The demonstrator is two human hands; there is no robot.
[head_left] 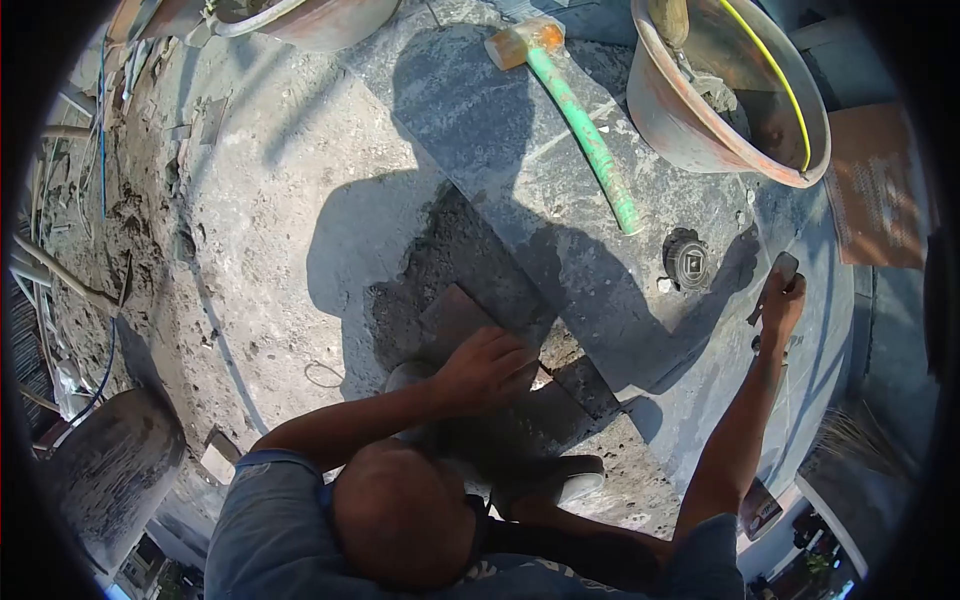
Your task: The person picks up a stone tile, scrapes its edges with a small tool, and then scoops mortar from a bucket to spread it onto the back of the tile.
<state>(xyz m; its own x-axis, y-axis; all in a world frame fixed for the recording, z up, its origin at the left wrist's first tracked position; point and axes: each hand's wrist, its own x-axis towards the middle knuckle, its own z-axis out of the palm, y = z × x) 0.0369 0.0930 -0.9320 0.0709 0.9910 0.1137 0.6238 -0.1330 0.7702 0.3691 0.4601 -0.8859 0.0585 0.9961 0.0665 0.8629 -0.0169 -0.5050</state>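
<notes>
My left hand (487, 368) is low over the broken patch of floor, fingers bent together at the edge of something dark that I cannot make out. Beside it lies a brown tile piece (455, 312). Out to the right, my right hand (781, 306) grips a small grey object (786, 266) above the grey slab. A round black fitting (688, 262) sits on the slab to the left of that hand. The mallet (590, 145), with a green handle and an orange-brown head, lies farther forward on the slabs.
A large bucket (680, 125) with a yellow-edged tool and grey material stands front right. Another basin (320, 25) is at the top left. A brown textured panel (878, 185) lies at the right. Pipes and cables (65, 270) run along the left edge. My shoe (580, 478) is below.
</notes>
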